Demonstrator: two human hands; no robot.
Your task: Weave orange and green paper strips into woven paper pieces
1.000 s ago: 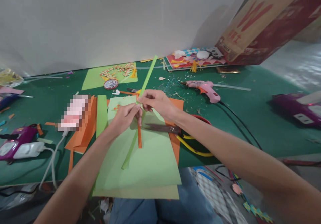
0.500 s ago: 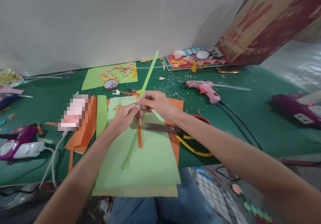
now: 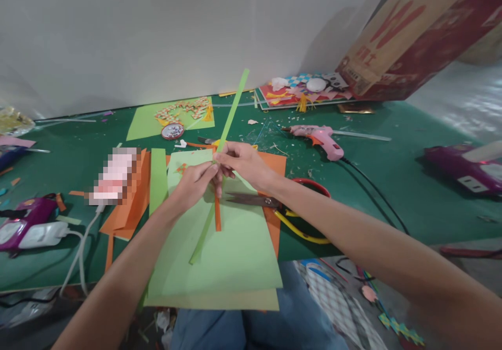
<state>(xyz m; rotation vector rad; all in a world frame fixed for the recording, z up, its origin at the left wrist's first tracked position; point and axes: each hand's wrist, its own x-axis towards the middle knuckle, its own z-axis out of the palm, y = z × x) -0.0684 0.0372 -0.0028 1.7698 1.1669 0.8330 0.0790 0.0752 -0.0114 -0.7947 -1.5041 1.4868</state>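
My left hand (image 3: pixel 193 184) and my right hand (image 3: pixel 242 162) meet above a light green paper sheet (image 3: pixel 231 256). Both pinch the crossing of a long light green paper strip (image 3: pixel 232 111) and a short orange paper strip (image 3: pixel 217 217). The green strip runs from the lower left up and away to the right, its far end raised in the air. The orange strip hangs down from my left fingers. Scissors (image 3: pixel 251 200) lie on the sheet just below my right hand.
A pink glue gun (image 3: pixel 323 140) with a black cord lies to the right on the green table (image 3: pixel 392 182). Orange sheets (image 3: pixel 127 203), a white charger (image 3: pixel 39 234) and purple glue guns (image 3: pixel 27 216) sit left. A cardboard box (image 3: pixel 408 31) leans at the back right.
The far end of the green strip has risen and swung slightly upward. Both hands stay pinched at the crossing, shifted very slightly.
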